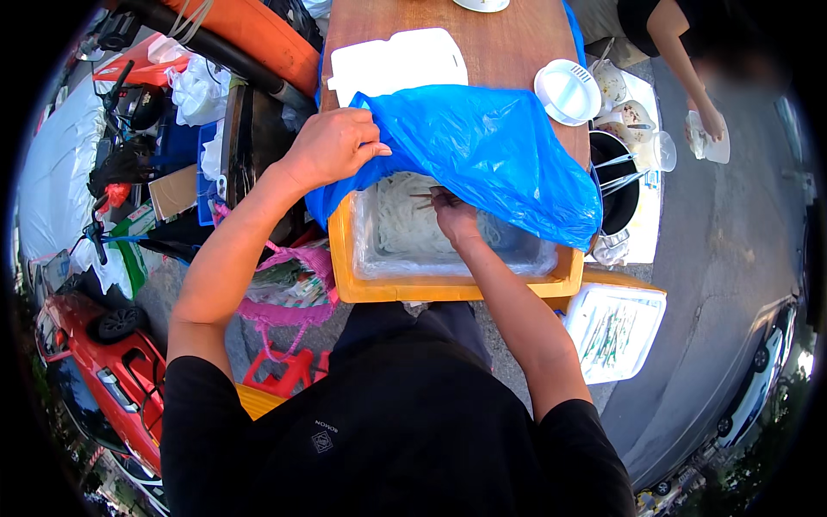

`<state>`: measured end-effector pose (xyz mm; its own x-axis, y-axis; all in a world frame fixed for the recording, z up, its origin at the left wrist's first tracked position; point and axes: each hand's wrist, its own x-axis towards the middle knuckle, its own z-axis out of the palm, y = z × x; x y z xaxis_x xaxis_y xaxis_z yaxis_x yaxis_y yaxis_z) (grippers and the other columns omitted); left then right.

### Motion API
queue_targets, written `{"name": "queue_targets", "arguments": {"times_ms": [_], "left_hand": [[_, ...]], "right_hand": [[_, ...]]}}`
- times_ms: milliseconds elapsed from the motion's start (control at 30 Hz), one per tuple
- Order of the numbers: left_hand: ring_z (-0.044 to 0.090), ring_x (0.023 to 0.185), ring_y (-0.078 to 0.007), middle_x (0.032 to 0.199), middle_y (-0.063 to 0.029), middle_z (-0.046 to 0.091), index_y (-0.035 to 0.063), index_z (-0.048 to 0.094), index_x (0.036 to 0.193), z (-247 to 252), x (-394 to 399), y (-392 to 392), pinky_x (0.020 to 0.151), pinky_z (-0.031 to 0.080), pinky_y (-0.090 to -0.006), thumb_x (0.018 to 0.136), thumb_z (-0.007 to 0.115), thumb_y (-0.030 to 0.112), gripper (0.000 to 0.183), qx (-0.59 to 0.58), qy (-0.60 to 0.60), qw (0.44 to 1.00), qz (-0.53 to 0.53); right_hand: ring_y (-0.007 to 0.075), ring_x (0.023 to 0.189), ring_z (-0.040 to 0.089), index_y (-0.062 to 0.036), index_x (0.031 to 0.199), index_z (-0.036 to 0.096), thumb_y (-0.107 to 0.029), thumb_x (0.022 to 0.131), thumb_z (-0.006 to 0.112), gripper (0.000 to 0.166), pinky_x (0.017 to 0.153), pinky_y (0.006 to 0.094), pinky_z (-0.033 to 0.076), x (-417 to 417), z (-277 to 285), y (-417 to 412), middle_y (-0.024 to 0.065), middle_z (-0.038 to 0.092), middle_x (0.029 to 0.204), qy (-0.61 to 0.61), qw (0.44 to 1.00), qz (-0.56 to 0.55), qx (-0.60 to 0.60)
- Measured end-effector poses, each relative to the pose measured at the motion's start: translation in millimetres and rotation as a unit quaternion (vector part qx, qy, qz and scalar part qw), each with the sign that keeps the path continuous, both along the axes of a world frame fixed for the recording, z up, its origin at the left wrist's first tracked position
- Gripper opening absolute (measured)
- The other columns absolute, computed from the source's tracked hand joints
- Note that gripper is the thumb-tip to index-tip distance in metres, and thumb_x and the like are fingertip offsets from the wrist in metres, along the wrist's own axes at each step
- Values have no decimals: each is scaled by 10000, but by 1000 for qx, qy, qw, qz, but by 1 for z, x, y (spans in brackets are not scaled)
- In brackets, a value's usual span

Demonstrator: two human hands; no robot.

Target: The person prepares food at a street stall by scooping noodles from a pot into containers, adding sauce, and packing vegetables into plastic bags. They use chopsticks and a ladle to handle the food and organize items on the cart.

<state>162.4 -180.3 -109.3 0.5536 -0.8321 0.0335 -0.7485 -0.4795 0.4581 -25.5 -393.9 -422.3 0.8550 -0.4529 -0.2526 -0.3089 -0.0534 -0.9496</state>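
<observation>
My left hand [342,145] pinches the left edge of a blue plastic sheet [478,142], holding it up over part of a yellow-rimmed container [452,291]. White noodles [404,216] lie inside on a clear plastic lining. My right hand [455,213] reaches in under the sheet's lower edge and grips thin brown chopsticks, whose tips point left over the noodles. The sheet shades its fingers. Just behind the sheet, a white foam takeaway box [400,64] rests on the wooden tabletop [517,39].
Right of the table stand a black pot [623,213] with metal utensils, seasoning containers [610,84] and a white slotted bowl [567,92]. A white foam box [614,333] holds wrapped sticks. A pink bag [291,291] hangs at left. Another person's hand [712,123] holds something at upper right.
</observation>
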Motion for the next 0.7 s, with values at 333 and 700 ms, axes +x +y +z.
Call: {"name": "queue_targets", "arguments": {"times_ms": [333,700], "left_hand": [[582,1304,-360,1384,-184,626,109,493,1521,-69,175,-22,1051,494,-431,946,737,413,695,49,-270,945,178],[728,1016,-279,1183,-187,736,8,644,1316,-55,187,6,881,554,-366,958,679,153,388,7,153,977,151]], "right_hand": [[137,906,610,-170,1233,614,-87,1034,582,218,725,309,515,23,87,27,29,661,1083,185,958,-107,191],[169,940,670,-126,1136,633,-98,1006,629,133,801,308,610,38,61,49,53,670,1089,242,898,-120,346]]}}
